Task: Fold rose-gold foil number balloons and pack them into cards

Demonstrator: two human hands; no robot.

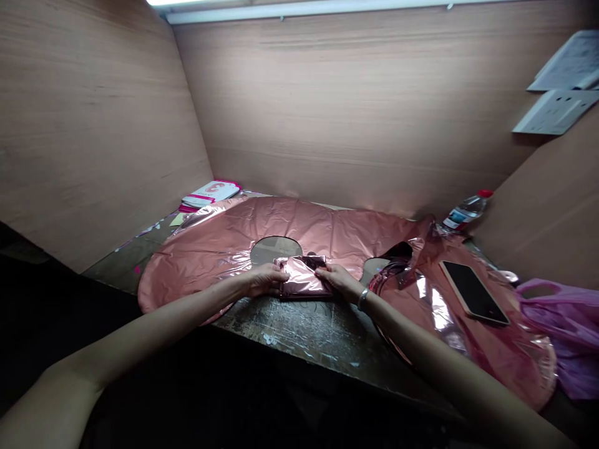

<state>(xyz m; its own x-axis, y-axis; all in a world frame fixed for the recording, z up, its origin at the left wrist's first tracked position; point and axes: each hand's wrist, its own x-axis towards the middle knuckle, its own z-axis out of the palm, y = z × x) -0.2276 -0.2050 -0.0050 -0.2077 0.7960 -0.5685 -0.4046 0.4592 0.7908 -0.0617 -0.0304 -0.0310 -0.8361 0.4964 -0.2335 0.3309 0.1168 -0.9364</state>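
Note:
A folded rose-gold foil balloon (304,277) forms a small shiny rectangle over the table's front part. My left hand (265,279) grips its left edge, thumb on top and fingers partly hidden underneath. On the opposite edge, my right hand (340,280) is closed with the thumb over the foil; a bracelet circles that wrist. Behind the packet spreads a large flat rose-gold foil balloon (201,255) with a rounded hole in it. More flat foil balloons (430,299) lie stacked to the right, partly under my right forearm.
A phone (473,292) rests on the right-hand foil. Beyond it are a red-capped bottle (468,211) and a pink plastic bag (561,324). White-and-pink printed packets (211,193) sit at the back left. Wooden panels (350,112) enclose the worn table (290,327).

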